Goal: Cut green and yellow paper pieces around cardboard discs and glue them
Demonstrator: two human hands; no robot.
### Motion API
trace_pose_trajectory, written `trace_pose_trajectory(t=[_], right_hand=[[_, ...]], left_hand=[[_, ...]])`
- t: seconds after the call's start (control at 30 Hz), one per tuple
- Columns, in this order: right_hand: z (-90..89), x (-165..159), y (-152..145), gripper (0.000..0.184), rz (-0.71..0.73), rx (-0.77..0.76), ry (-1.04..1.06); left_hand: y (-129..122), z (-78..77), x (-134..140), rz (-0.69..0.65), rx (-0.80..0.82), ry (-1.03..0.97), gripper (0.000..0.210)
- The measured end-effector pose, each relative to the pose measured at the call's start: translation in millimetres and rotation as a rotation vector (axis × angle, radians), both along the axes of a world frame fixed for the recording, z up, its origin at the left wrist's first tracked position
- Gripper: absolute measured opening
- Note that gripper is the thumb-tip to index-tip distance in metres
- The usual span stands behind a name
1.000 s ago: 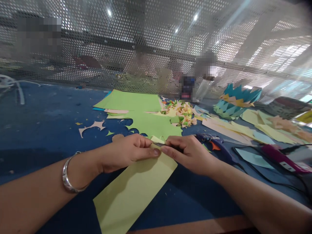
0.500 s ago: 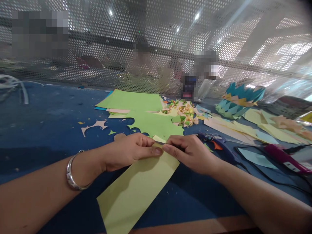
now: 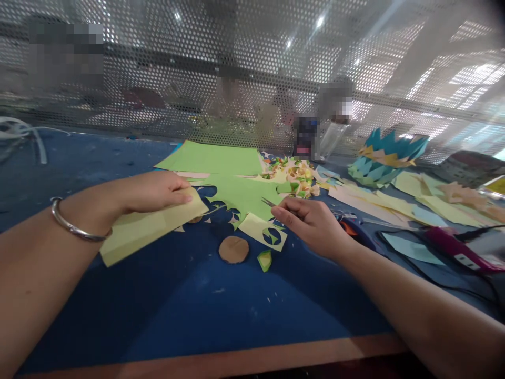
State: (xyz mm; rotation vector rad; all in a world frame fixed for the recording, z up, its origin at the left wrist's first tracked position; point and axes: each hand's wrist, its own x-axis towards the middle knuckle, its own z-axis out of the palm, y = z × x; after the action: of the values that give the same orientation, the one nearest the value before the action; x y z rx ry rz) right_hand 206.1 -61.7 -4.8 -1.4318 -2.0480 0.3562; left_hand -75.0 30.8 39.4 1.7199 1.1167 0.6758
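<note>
My left hand (image 3: 158, 190) is closed on a pale yellow-green paper strip (image 3: 145, 226), thumb on top near its far end. The strip is raised at the left of the table. In my right hand (image 3: 310, 221) are scissors, with only the thin metal blades (image 3: 268, 202) showing past the fingers; the handles are hidden. Below the blades lies a pale paper scrap (image 3: 256, 229) with a round hole. Nearer me are a round brown cardboard disc (image 3: 233, 249) and a small folded green paper piece (image 3: 264, 260). A green sheet with scalloped cut edges (image 3: 248, 192) lies beyond.
Stacked green sheets (image 3: 221, 157) and a pile of small folded paper pieces (image 3: 298, 176) stand at the back. To the right are a blue glue gun (image 3: 361, 234), paper strips (image 3: 371, 208), a teal-and-yellow paper ring (image 3: 389, 158), a purple power strip (image 3: 457, 250) and black cables.
My hands have parted. The left has carried the paper strip left and up, and the right now shows the scissor blades. The disc, the folded piece and the holed scrap are uncovered.
</note>
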Motion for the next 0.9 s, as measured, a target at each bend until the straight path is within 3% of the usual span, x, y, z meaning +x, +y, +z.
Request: trace_pose_trajectory(t=[0.1, 0.2, 0.3, 0.43, 0.6, 0.73, 0.83, 0.9], right_hand=[[-0.5, 1.9, 1.2, 0.047, -0.006, 0.002, -0.013], [-1.0, 3.1, 1.8, 0.047, -0.02, -0.01, -0.04], [-1.8, 2.4, 2.2, 0.046, -0.039, -0.035, -0.078], [-2.9, -1.2, 2.6, 0.043, -0.044, -0.048, -0.14], [-3.0, -4.0, 2.3, 0.04, -0.072, -0.07, -0.199], [-3.2, -2.5, 3.2, 0.042, -0.109, -0.102, -0.267], [-4.1, -0.6, 4.4, 0.043, -0.132, -0.117, -0.331], [-4.9, 0.3, 4.8, 0.044, -0.144, -0.12, -0.384]], left_hand=[[-7.0, -4.5, 12.0, 0.065, 0.151, 0.076, 0.04], [-5.3, -10.2, 6.0, 0.111, 0.307, 0.221, 0.038], [7.3, -13.7, -10.6, 0.043, 0.495, 0.57, 0.035], [18.5, -21.8, -9.5, -0.049, 0.729, 0.764, 0.034], [21.6, -36.6, 10.2, -0.135, 0.732, 0.81, 0.03], [24.4, -39.3, 12.7, -0.173, 0.732, 0.793, 0.027], [20.5, -33.6, 13.3, -0.146, 0.733, 0.669, 0.024], [14.2, -28.5, 15.2, -0.068, 0.658, 0.484, 0.023]])
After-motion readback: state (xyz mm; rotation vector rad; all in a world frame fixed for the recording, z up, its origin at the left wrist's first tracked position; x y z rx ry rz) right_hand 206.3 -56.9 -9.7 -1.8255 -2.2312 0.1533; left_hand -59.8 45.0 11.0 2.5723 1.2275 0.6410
